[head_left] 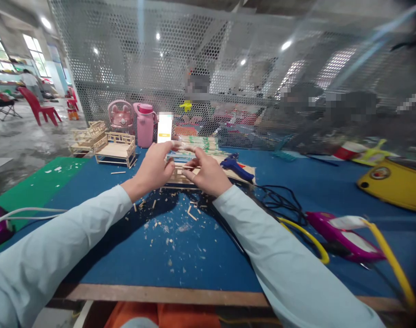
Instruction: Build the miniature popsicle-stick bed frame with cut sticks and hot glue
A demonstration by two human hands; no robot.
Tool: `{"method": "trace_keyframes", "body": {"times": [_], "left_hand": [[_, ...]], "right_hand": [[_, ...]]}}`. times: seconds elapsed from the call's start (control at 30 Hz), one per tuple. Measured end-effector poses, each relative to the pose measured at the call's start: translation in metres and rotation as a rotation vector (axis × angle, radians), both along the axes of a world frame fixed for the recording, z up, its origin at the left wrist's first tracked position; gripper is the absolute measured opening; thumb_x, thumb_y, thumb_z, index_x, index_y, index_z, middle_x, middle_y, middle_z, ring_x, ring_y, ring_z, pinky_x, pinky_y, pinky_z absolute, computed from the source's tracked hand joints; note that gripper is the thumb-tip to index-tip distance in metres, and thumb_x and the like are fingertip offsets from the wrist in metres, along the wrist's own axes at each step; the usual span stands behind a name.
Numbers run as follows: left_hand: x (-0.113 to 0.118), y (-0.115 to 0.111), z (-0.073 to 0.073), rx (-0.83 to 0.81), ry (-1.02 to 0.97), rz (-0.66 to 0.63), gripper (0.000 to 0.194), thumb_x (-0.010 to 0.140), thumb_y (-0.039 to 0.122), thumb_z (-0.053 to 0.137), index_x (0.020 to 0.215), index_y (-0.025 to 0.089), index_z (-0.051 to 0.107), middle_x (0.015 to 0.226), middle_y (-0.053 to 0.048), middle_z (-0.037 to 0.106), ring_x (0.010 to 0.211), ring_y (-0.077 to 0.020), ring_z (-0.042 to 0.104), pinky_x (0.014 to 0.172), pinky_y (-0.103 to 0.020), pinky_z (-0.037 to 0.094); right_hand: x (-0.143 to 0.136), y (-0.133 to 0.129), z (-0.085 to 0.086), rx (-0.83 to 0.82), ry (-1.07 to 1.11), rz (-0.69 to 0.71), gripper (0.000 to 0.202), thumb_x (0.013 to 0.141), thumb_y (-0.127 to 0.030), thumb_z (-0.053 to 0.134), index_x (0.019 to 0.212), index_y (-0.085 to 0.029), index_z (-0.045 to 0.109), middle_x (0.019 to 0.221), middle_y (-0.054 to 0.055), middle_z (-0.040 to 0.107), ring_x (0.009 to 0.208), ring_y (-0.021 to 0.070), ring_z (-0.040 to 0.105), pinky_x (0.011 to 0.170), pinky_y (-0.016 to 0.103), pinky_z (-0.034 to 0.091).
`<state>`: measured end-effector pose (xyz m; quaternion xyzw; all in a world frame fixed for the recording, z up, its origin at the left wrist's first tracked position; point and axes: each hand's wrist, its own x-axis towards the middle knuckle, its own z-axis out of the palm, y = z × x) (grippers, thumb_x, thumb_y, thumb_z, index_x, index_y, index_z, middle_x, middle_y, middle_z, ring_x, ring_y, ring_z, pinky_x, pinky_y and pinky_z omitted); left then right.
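Observation:
In the middle of the blue table, my left hand (156,166) and my right hand (209,171) meet over a small wooden stick frame (183,186). My left fingers curl round its upper left part, with the thumb toward me. On the right side, my thumb and fingers close in a pinch at the rails. The hands cover much of the frame, and the exact contact is partly hidden. A blue hot glue gun (238,168) lies just right of my right hand. Left of my hands stands a finished-looking miniature stick bench (115,148).
More stick furniture (86,139), a pink bottle (145,125) and a lit phone (164,127) line the back by a perforated metal screen (125,54). Wood scraps (192,213) litter the front. Black cable (283,202), a purple power strip (344,237) and a yellow case (395,182) lie right.

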<state>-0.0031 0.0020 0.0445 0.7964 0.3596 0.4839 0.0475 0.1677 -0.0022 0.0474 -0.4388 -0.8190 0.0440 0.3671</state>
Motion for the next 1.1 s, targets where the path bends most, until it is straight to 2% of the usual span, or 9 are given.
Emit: {"method": "trace_keyframes", "body": {"times": [0.1, 0.17, 0.27, 0.47, 0.6, 0.77, 0.97, 1.03, 1.1], "left_hand": [[-0.001, -0.014, -0.015, -0.112, -0.387, -0.015, 0.026, 0.072, 0.006, 0.048, 0.096, 0.017, 0.052, 0.090, -0.004, 0.059, 0.085, -0.0142, 0.055, 0.083, -0.032, 0.045], [0.003, -0.026, -0.028, -0.383, -0.596, -0.072, 0.017, 0.073, 0.009, 0.048, 0.087, 0.017, 0.050, 0.080, -0.001, 0.057, 0.071, -0.0103, 0.054, 0.068, -0.025, 0.047], [0.013, -0.038, -0.040, -0.849, -0.673, -0.160, 0.010, 0.075, 0.011, 0.048, 0.084, 0.015, 0.051, 0.073, 0.000, 0.056, 0.057, -0.0075, 0.052, 0.051, -0.019, 0.044], [0.028, -0.037, -0.037, -0.927, -0.715, -0.208, 0.012, 0.077, 0.011, 0.050, 0.086, 0.015, 0.056, 0.073, 0.000, 0.060, 0.054, -0.0057, 0.054, 0.049, -0.016, 0.043], [0.029, -0.036, -0.037, -1.112, -0.828, -0.206, 0.012, 0.075, 0.003, 0.049, 0.079, 0.012, 0.055, 0.070, -0.002, 0.061, 0.056, -0.0057, 0.056, 0.053, -0.017, 0.046], [0.031, -0.033, -0.035, -1.421, -1.051, -0.371, 0.025, 0.072, -0.002, 0.038, 0.085, 0.010, 0.055, 0.079, -0.009, 0.064, 0.064, -0.0085, 0.063, 0.058, -0.016, 0.052], [0.029, -0.029, -0.035, -1.476, -1.087, -0.455, 0.036, 0.067, -0.005, 0.035, 0.091, 0.010, 0.057, 0.082, -0.008, 0.064, 0.065, -0.0073, 0.063, 0.062, -0.015, 0.054], [0.027, -0.031, -0.037, -1.469, -1.078, -0.440, 0.034, 0.069, -0.005, 0.037, 0.089, 0.012, 0.058, 0.081, -0.008, 0.065, 0.067, -0.0077, 0.063, 0.062, -0.015, 0.054], [0.024, -0.034, -0.039, -1.458, -1.044, -0.428, 0.028, 0.072, -0.005, 0.041, 0.088, 0.012, 0.057, 0.082, -0.008, 0.066, 0.068, -0.0081, 0.064, 0.060, -0.014, 0.054]], "right_hand": [[0.000, -0.001, 0.001, -0.004, -0.017, 0.003, 0.056, 0.068, -0.015, 0.060, 0.121, -0.021, 0.045, 0.074, 0.001, 0.065, 0.071, 0.0175, 0.062, 0.074, 0.033, 0.047], [0.000, -0.001, 0.001, -0.007, -0.018, 0.016, 0.056, 0.067, -0.014, 0.059, 0.121, -0.021, 0.045, 0.074, 0.001, 0.066, 0.071, 0.0174, 0.062, 0.074, 0.034, 0.047], [0.000, -0.001, 0.001, -0.006, -0.014, 0.031, 0.059, 0.066, -0.012, 0.059, 0.123, -0.020, 0.043, 0.074, 0.001, 0.066, 0.071, 0.0176, 0.062, 0.074, 0.033, 0.047], [-0.002, -0.002, 0.002, 0.001, -0.054, 0.004, 0.056, 0.067, -0.014, 0.058, 0.122, -0.020, 0.045, 0.073, 0.001, 0.066, 0.071, 0.0179, 0.062, 0.074, 0.033, 0.046], [-0.002, -0.002, 0.003, 0.020, -0.072, 0.006, 0.055, 0.067, -0.013, 0.057, 0.121, -0.019, 0.046, 0.073, 0.001, 0.067, 0.073, 0.0181, 0.061, 0.076, 0.034, 0.044], [0.001, -0.001, 0.002, -0.025, -0.043, 0.059, 0.060, 0.065, -0.008, 0.054, 0.123, -0.019, 0.044, 0.073, 0.001, 0.067, 0.071, 0.0167, 0.062, 0.072, 0.031, 0.046], [0.002, -0.005, 0.009, -0.025, -0.020, 0.084, 0.062, 0.062, -0.006, 0.051, 0.122, -0.019, 0.045, 0.078, 0.002, 0.067, 0.074, 0.0171, 0.062, 0.074, 0.032, 0.047], [0.014, -0.003, 0.018, 0.084, 0.043, 0.009, 0.050, 0.065, -0.011, 0.051, 0.115, -0.020, 0.050, 0.085, 0.003, 0.067, 0.079, 0.0179, 0.062, 0.077, 0.033, 0.047], [0.039, 0.002, 0.026, 0.194, 0.159, -0.214, 0.037, 0.072, -0.020, 0.049, 0.110, -0.020, 0.053, 0.090, 0.005, 0.066, 0.082, 0.0188, 0.062, 0.077, 0.033, 0.046]]}}
